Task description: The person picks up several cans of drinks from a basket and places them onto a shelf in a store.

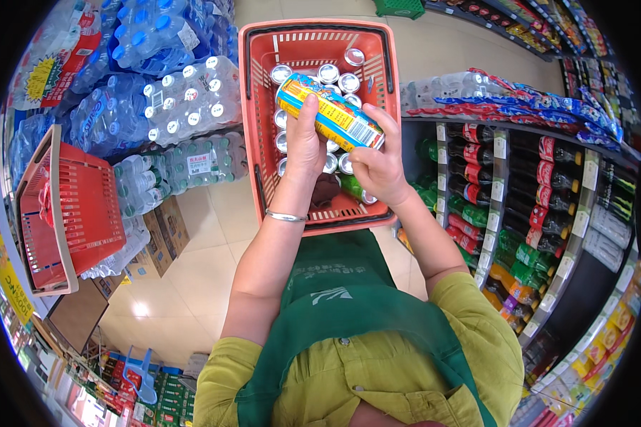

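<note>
Shop aisle, glossy pale tile floor [192, 277] with light glare. On the person's left, shrink-wrapped packs of water bottles [171, 107] stacked high, white and blue caps, crinkly clear film; cardboard boxes [165, 231] under them. A second red basket [71, 213] leans tilted against the stack, ribbed plastic slats, beige rim. On the right, dark shelving [563, 206] with rows of soda bottles, red, green and orange labels, white price tags on the edges; flat wrapped bottle packs on top.

Centre: red plastic shopping basket [313, 43], rectangular, slotted walls, rounded pale rim, held up in front of the green apron [342, 299]. Inside, upright metal cans [327, 72] with shiny silver tops, packed close, plus a green bottle [355, 188] lying low.

The yellow can [332, 114], cylindrical with glossy printed wrap, lies tilted over the basket, above the cans. Left hand [304, 142] clamped round its middle, fingers over the top; silver bangle [285, 216] on that wrist. Right hand [377, 167] closed on the can's lower end, thumb on the label.
</note>
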Demonstrator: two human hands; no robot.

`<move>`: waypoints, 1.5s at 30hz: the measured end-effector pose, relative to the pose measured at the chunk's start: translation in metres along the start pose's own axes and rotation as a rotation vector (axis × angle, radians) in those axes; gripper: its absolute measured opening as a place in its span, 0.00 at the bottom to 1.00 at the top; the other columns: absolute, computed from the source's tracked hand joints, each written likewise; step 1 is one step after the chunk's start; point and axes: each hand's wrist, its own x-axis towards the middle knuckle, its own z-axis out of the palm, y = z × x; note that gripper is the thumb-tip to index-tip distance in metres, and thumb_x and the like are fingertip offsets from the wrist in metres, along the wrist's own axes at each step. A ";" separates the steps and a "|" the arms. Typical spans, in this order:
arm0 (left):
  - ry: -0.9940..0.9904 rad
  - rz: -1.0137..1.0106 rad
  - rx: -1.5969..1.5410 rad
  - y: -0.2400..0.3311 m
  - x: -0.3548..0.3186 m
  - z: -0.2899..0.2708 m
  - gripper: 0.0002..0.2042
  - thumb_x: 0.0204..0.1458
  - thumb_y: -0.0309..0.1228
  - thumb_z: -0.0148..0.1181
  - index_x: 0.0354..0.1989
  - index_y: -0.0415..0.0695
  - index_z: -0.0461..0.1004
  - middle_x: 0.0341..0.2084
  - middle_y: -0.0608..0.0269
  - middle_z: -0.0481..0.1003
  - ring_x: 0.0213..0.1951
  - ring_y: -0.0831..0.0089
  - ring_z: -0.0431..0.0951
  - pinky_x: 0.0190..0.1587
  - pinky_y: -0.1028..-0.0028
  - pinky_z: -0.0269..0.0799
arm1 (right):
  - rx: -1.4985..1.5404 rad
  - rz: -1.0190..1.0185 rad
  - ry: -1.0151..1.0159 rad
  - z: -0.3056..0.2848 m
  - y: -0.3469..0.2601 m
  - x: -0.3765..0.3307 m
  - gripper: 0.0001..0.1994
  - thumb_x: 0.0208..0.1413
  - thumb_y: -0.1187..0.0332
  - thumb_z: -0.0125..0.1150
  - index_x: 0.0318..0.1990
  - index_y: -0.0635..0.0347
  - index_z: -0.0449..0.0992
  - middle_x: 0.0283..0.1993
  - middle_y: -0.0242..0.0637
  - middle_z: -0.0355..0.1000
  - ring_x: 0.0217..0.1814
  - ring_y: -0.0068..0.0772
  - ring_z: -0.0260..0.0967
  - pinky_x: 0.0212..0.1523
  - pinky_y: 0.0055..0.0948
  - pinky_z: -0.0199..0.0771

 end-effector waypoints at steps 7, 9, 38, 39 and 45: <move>-0.012 -0.046 0.073 0.003 -0.003 -0.009 0.22 0.56 0.46 0.52 0.52 0.44 0.58 0.41 0.60 0.69 0.43 0.71 0.73 0.45 0.68 0.73 | 0.022 0.029 -0.060 0.002 0.007 -0.005 0.13 0.36 0.84 0.61 0.30 0.55 0.73 0.58 0.48 0.56 0.59 0.51 0.57 0.56 0.40 0.61; 0.022 -0.082 0.192 0.004 -0.001 -0.017 0.25 0.58 0.51 0.45 0.54 0.44 0.57 0.43 0.59 0.69 0.43 0.71 0.73 0.46 0.66 0.72 | 0.057 0.144 -0.025 0.004 0.007 0.002 0.13 0.38 0.83 0.61 0.32 0.55 0.73 0.58 0.46 0.56 0.59 0.49 0.57 0.54 0.38 0.64; -0.495 -0.187 2.079 -0.070 -0.100 -0.108 0.16 0.42 0.26 0.57 0.43 0.49 0.70 0.38 0.57 0.67 0.40 0.62 0.69 0.39 0.65 0.65 | -0.288 0.080 -0.491 0.149 0.211 0.045 0.17 0.47 0.75 0.56 0.48 0.55 0.71 0.50 0.47 0.66 0.53 0.51 0.63 0.54 0.38 0.65; -0.480 -0.177 2.064 -0.070 -0.100 -0.109 0.16 0.42 0.26 0.57 0.43 0.49 0.70 0.38 0.57 0.67 0.40 0.62 0.69 0.40 0.65 0.64 | -0.284 0.055 -0.490 0.135 0.197 0.041 0.17 0.46 0.76 0.56 0.48 0.57 0.71 0.50 0.47 0.66 0.53 0.51 0.64 0.53 0.38 0.65; -0.454 -0.170 2.059 -0.074 -0.103 -0.110 0.15 0.41 0.26 0.56 0.41 0.47 0.71 0.38 0.57 0.66 0.42 0.62 0.66 0.43 0.63 0.60 | -0.563 0.046 -0.775 0.076 0.128 -0.042 0.23 0.38 0.77 0.57 0.49 0.56 0.70 0.46 0.40 0.68 0.54 0.44 0.61 0.51 0.39 0.62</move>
